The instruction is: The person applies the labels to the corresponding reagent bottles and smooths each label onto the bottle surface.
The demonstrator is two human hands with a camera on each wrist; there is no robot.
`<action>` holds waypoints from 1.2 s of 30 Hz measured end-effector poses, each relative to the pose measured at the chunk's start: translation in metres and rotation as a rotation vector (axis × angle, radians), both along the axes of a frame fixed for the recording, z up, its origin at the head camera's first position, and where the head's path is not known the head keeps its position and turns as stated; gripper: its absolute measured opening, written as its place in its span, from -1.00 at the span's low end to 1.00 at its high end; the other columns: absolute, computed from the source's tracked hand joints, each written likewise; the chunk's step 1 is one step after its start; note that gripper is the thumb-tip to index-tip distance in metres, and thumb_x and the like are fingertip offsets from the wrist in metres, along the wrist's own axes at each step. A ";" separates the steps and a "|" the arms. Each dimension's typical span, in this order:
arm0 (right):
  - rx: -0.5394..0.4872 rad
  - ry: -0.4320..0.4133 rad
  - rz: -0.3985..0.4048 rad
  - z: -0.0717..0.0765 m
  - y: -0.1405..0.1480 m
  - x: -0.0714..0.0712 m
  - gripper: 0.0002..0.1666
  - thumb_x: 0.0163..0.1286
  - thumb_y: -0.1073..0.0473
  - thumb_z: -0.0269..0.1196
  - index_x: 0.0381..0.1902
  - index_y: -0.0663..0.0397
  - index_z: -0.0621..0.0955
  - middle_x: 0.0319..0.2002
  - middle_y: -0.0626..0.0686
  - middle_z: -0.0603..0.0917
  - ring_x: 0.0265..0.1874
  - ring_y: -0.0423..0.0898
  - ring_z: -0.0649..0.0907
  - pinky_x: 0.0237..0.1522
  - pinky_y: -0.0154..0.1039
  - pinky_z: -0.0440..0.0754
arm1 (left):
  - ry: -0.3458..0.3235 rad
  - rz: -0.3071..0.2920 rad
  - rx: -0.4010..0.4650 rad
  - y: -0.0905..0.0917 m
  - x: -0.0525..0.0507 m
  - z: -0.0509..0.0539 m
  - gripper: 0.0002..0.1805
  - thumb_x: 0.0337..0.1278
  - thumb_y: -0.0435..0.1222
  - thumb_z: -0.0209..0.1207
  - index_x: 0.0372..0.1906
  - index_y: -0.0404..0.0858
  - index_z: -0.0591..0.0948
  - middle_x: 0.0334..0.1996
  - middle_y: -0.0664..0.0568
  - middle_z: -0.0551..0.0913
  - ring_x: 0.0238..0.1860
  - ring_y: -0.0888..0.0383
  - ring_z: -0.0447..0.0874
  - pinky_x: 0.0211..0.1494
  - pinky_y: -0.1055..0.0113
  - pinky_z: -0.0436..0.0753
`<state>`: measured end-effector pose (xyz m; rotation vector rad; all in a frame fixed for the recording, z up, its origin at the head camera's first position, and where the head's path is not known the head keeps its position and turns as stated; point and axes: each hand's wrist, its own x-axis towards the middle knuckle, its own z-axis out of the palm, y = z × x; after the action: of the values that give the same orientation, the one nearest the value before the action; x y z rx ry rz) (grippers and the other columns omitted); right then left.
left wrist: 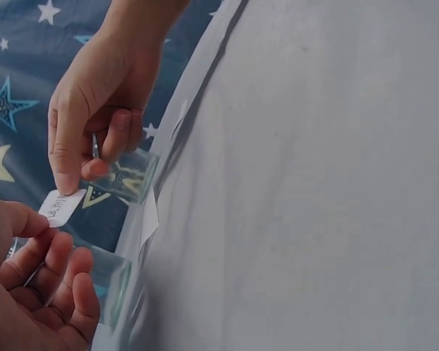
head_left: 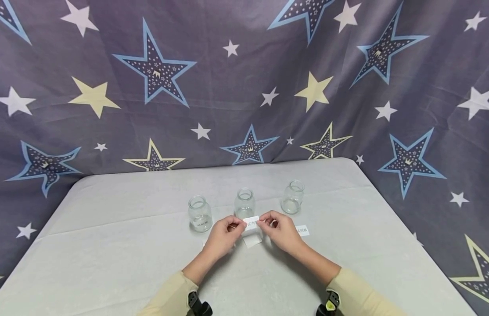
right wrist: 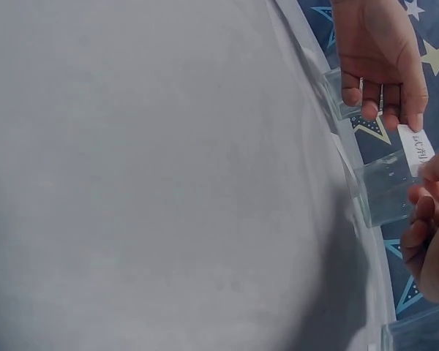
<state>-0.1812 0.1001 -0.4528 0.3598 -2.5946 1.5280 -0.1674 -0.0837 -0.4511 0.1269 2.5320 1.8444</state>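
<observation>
A small white label point(head_left: 250, 223) with printed characters is stretched between both hands, in front of the middle glass jar point(head_left: 245, 202). The left hand point(head_left: 224, 237) pinches its left end, and the right hand point(head_left: 283, 232) pinches its right end. In the left wrist view the label point(left wrist: 61, 208) joins the fingertips of the left hand point(left wrist: 40, 285) and the right hand point(left wrist: 106, 102). The right wrist view shows the label point(right wrist: 417, 150) between the left hand point(right wrist: 380, 62) and the right hand point(right wrist: 433, 227). A white paper piece point(head_left: 252, 240) lies below the hands.
A glass jar point(head_left: 200, 214) bearing a label stands at the left, and another jar point(head_left: 293, 197) stands at the right. Another printed label point(head_left: 302, 230) lies beside the right hand. A star-patterned cloth point(head_left: 213, 87) hangs behind the white-covered table point(head_left: 122, 245).
</observation>
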 end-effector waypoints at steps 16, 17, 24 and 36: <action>-0.009 -0.018 0.015 -0.003 0.000 -0.008 -0.95 0.15 0.20 0.34 -0.44 0.01 0.65 -0.56 -0.08 0.60 -0.57 -0.30 0.46 -0.46 -0.45 0.42 | 0.069 0.028 -0.158 -0.002 -0.006 0.003 -0.94 0.00 -0.34 0.25 -0.45 -0.27 0.63 -0.51 0.00 0.64 -0.54 0.29 0.49 -0.48 0.50 0.49; -0.008 -0.012 0.015 -0.003 0.000 -0.008 -0.95 0.15 0.21 0.35 -0.45 0.02 0.65 -0.56 -0.08 0.60 -0.57 -0.30 0.46 -0.46 -0.45 0.42 | 0.071 0.031 -0.167 -0.002 -0.006 0.003 -0.94 0.01 -0.34 0.25 -0.45 -0.27 0.63 -0.51 0.00 0.64 -0.54 0.29 0.49 -0.48 0.50 0.49; -0.017 0.008 0.015 -0.005 -0.001 -0.014 -0.95 0.15 0.22 0.35 -0.45 0.06 0.65 -0.57 -0.04 0.60 -0.57 -0.29 0.45 -0.48 -0.47 0.41 | 0.083 0.038 -0.212 -0.001 -0.009 0.004 -0.92 0.02 -0.31 0.24 -0.44 -0.26 0.62 -0.50 0.01 0.64 -0.54 0.31 0.48 -0.47 0.49 0.49; -0.020 0.028 -0.016 -0.013 -0.004 -0.021 -0.94 0.14 0.23 0.35 -0.46 0.07 0.65 -0.57 -0.04 0.58 -0.58 -0.31 0.45 -0.48 -0.46 0.42 | 0.082 0.062 -0.265 -0.002 -0.012 0.002 -0.91 0.03 -0.28 0.24 -0.44 -0.23 0.61 -0.49 0.02 0.63 -0.54 0.31 0.46 -0.46 0.47 0.46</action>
<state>-0.2024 0.0957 -0.4654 0.3552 -2.5530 1.5322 -0.1798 -0.0854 -0.4494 0.1250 2.8377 1.5322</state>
